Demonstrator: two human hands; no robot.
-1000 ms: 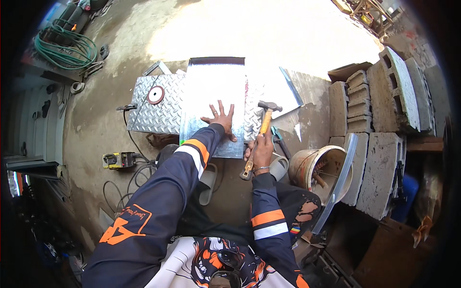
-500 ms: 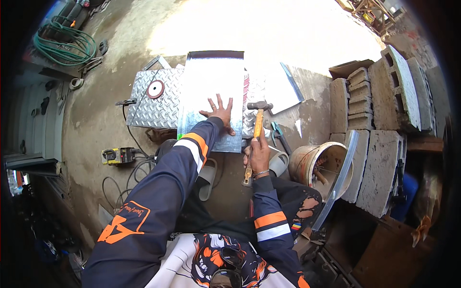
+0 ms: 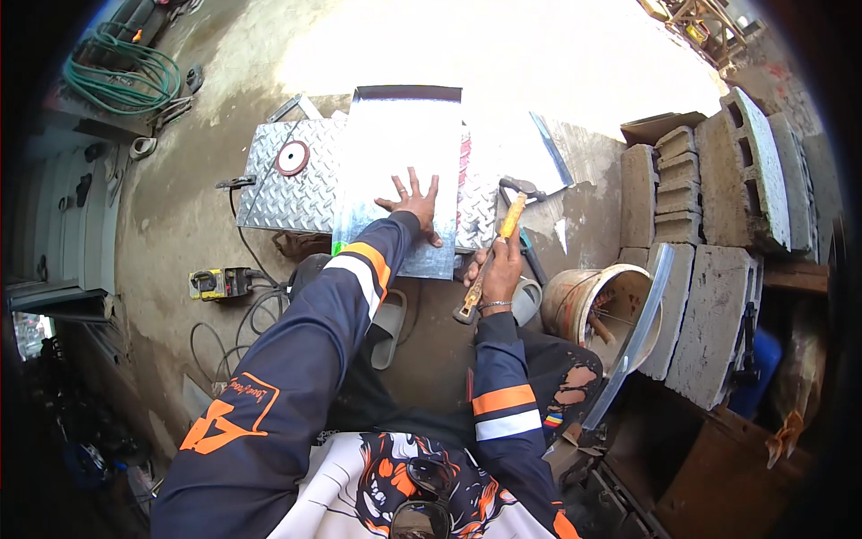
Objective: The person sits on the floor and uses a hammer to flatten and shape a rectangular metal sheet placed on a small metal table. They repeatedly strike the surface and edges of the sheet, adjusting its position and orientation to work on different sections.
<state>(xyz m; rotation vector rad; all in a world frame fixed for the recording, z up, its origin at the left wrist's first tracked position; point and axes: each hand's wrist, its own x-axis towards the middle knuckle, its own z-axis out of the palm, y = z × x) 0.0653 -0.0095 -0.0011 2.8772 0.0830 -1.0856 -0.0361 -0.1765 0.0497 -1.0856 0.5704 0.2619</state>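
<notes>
My left hand (image 3: 413, 212) lies flat with spread fingers on a shiny sheet-metal piece (image 3: 373, 157), whose far edge is folded up. The sheet rests across a diamond-tread metal plate (image 3: 278, 205). In my right hand (image 3: 499, 274) is a ball-peen hammer (image 3: 513, 216) with a worn yellow handle, its head pointing away from me to the right of the sheet. The hammer head is clear of the sheet. A reddish-rimmed abrasive disc (image 3: 293, 158) sits on the left part of the tread plate. Teal-handled snips (image 3: 532, 256), partly hidden, lie behind my right hand.
At the right stand stacked concrete blocks (image 3: 718, 305) and a dirty white bucket (image 3: 575, 301) with a clear strip (image 3: 633, 332) leaning across it. Left of my knees are a yellow-black power unit (image 3: 220, 286) and cables. A green hose (image 3: 121, 76) lies coiled at the far left.
My right hand has moved the hammer up and to the right, tilting its handle further. My left hand stays on the sheet; the whole view has shifted slightly.
</notes>
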